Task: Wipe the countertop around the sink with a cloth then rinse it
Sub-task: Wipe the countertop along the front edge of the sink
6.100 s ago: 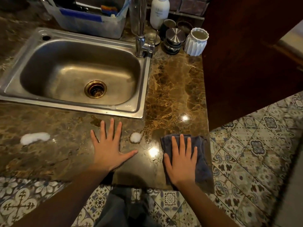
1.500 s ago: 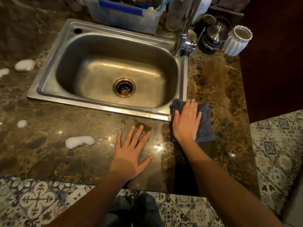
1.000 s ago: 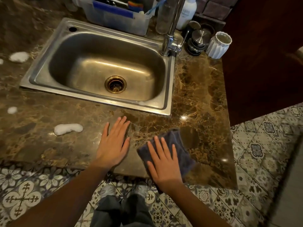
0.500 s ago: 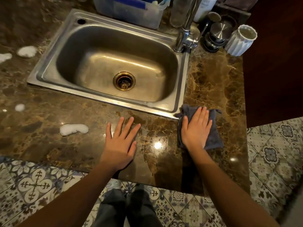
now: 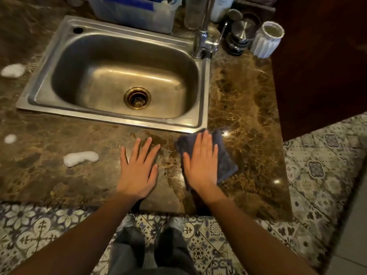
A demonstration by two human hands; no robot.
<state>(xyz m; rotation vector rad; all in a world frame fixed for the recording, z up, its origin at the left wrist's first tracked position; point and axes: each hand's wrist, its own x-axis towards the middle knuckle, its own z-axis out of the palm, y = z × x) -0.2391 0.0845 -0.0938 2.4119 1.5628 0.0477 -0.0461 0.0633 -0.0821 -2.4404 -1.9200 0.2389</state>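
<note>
A dark grey cloth lies flat on the brown marble countertop, just below the steel sink's front right corner. My right hand presses flat on the cloth with fingers straight and together. To its left, my left hand rests flat on the bare counter, fingers spread, holding nothing. White foam patches sit on the counter: one left of my left hand, a small one and another at the far left. The tap stands at the sink's back right corner.
Behind the sink stands a clear plastic bin. A white ribbed cup and steel lidded jars crowd the back right corner. A dark wooden panel borders the counter's right side. Patterned floor tiles lie below the counter edge.
My right hand has slid the cloth left and toward me from beside the sink's corner, after several back-and-forth strokes. The left hand stays planted on the counter.
</note>
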